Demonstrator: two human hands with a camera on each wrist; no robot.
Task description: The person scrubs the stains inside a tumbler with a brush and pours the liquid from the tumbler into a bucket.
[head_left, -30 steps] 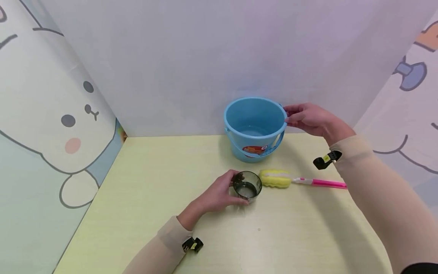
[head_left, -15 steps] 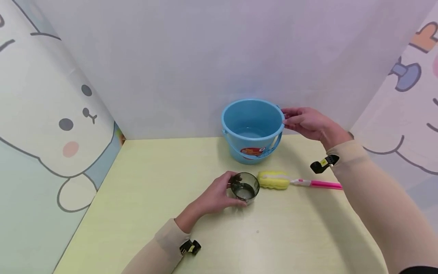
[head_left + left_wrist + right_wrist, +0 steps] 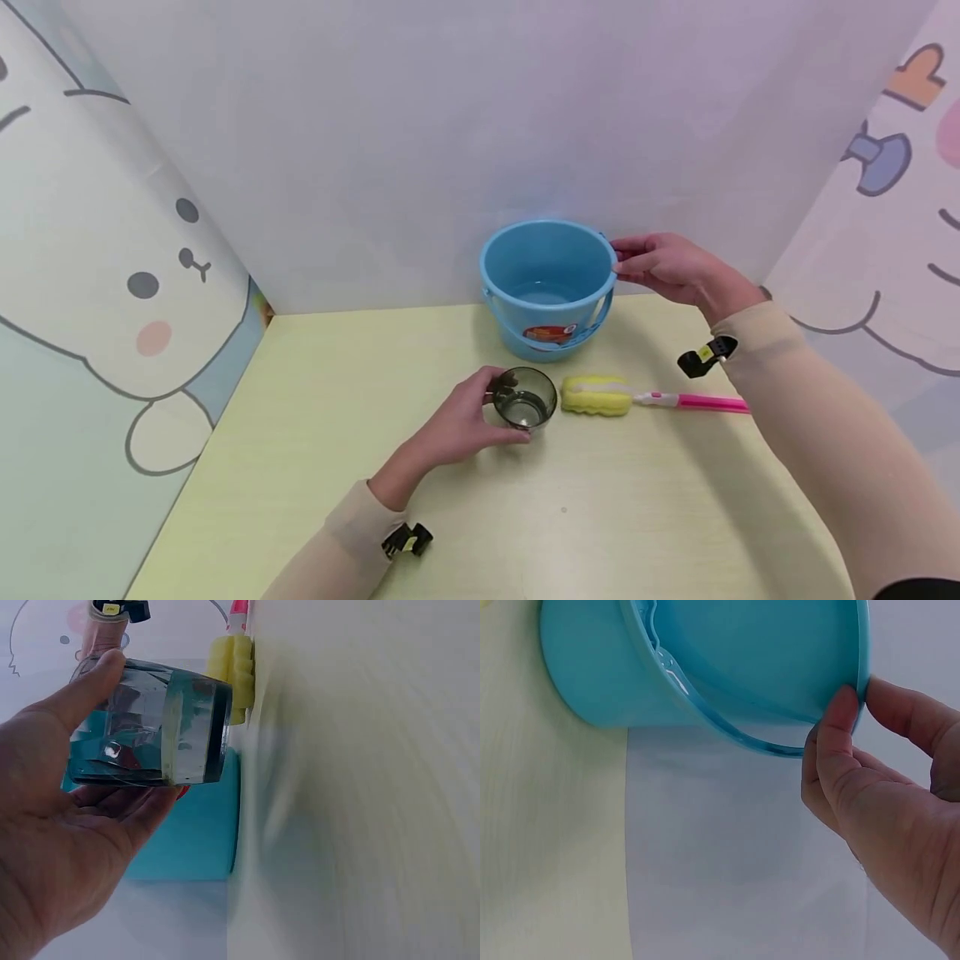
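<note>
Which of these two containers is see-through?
The tinted cup in the left hand: what lies behind shows through it. The blue bucket, gripped by the right hand, is opaque.

left hand [image 3: 463,423] and glass [image 3: 527,404] shifted, farther from sponge [image 3: 596,396]

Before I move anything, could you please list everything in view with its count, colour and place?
Table: 1, pale yellow, foreground
Back wall: 1, pale lilac, behind the table
Left cartoon panel: 1, white and pale green, left side
Right cartoon panel: 1, mainly white, right side
Bucket: 1, light blue with red label, back of table
Sponge brush: 1, yellow head, white-and-pink handle, before the bucket
Cup: 1, see-through smoky grey, left of brush
Cropped item: 1, black, bottom right corner, unidentifiable
Wrist cameras: 2, black, one per wrist
Sleeves: 2, beige, one per arm
Left hand: 1, bare, holding the cup
Right hand: 1, bare, pinching the bucket's rim
</note>
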